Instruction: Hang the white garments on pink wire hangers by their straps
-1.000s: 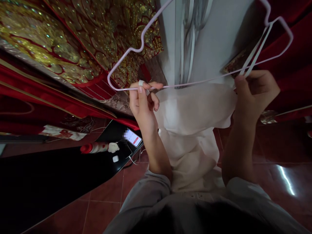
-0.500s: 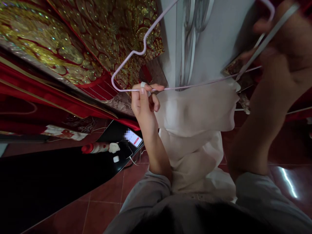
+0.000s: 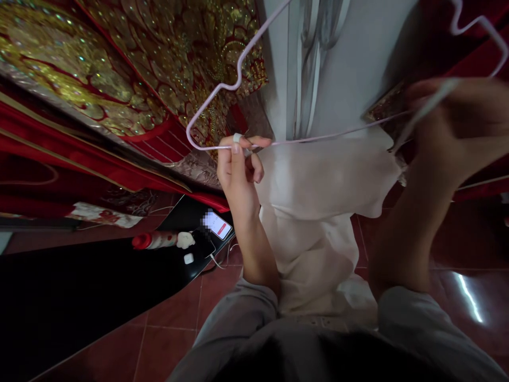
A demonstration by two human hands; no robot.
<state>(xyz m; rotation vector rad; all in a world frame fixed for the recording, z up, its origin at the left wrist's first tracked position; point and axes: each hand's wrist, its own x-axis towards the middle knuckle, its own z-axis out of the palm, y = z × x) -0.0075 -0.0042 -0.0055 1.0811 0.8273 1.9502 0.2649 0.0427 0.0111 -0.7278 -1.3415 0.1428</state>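
Note:
My left hand pinches the bottom bar of a pale pink wire hanger together with the top edge of a cream garment that hangs from it down to my lap. A ring or tape band shows on one left finger. My right hand is raised at the hanger's right shoulder, blurred by motion, its fingers closed around a thin pale strap of the garment.
Red cloth with heavy gold embroidery hangs at the upper left. A white wall or door panel stands behind the hanger. A black table at the left carries a phone, a red-capped bottle and a charger. The floor is red tile.
My right hand lifted the strap up past the hanger's right shoulder and has come back down a little. The left hand kept its hold and barely moved.

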